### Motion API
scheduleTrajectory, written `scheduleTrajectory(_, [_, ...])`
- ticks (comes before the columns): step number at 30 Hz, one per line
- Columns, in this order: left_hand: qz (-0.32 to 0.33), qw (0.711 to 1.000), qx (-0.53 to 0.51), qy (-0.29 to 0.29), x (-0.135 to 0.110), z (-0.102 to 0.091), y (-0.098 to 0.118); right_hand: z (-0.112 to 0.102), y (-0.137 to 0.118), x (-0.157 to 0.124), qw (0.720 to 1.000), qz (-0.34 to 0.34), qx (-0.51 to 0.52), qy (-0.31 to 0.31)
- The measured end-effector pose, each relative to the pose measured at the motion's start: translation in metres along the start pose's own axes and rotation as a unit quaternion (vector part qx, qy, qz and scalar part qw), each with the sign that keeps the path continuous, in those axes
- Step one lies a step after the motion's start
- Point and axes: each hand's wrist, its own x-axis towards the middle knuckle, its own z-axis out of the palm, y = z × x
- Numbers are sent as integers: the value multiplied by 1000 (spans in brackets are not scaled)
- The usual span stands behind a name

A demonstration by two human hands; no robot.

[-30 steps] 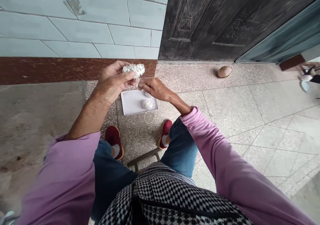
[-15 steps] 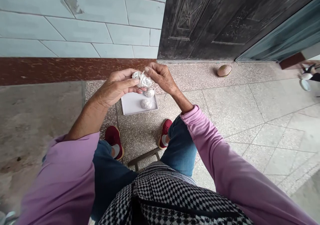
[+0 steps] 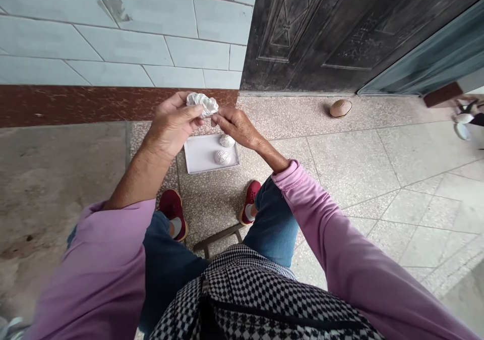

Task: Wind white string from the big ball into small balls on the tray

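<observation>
A bundle of white cord (image 3: 202, 103), looped and shiny, is held up in front of the wall's base. My left hand (image 3: 172, 123) grips it from the left, thumb across the near side and fingers behind. At its lower right edge, the fingers of my right hand (image 3: 238, 127) are pinched together on the cord; the strand between them is too small to make out. Below the hands lies a shallow white box lid (image 3: 202, 156) on the floor. Two balls of white cord rest in its right part, the nearer ball (image 3: 223, 157) and the farther ball (image 3: 227, 140).
A pale tiled wall (image 3: 159, 52) and a dark carved door (image 3: 302, 32) stand ahead. A round pinkish-brown object (image 3: 341, 108) sits on the floor by the door. My red shoes (image 3: 173, 211) flank the lid's near side. Part of another person shows at the far right edge.
Both hands have shifted slightly left with the bundle, which has turned and shows a more twisted side. My right hand has dropped from the bundle's top to its lower right edge.
</observation>
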Motion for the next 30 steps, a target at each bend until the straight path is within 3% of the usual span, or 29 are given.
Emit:
scheduleTrajectory(3, [32, 997, 63, 30, 3, -5, 0, 5, -5, -4, 998, -15, 1, -60])
scheduleTrajectory(5, [54, 992, 111, 38, 4, -7, 0, 5, -10, -6, 997, -16, 21, -66])
scheduleTrajectory(8, [60, 987, 150, 17, 3, -7, 0, -3, -17, -6, 999, 1, 48, -8])
scheduleTrajectory(11, [22, 987, 152, -55, -3, -3, 3, -14, -17, -4, 995, 2, 65, 73])
scheduleTrajectory(14, [-3, 988, 110, -111, -8, 2, 6, -19, -11, -1, 990, -5, 80, 113])
scheduleTrajectory(17, [-7, 997, 34, -73, -7, 6, 7, -15, -5, 2, 993, 3, 78, 94])
scheduleTrajectory(20, [2, 1000, -13, -9, -1, 2, 7, -4, -2, 3, 998, 19, 55, 36])
scheduleTrajectory(24, [24, 999, -21, 22, 15, -26, 8, 4, -5, 2, 998, 30, 48, -16])
scheduleTrajectory(30, [87, 991, -45, 91, 39, -97, 20, -9, -2, 3, 996, 33, 78, -6])
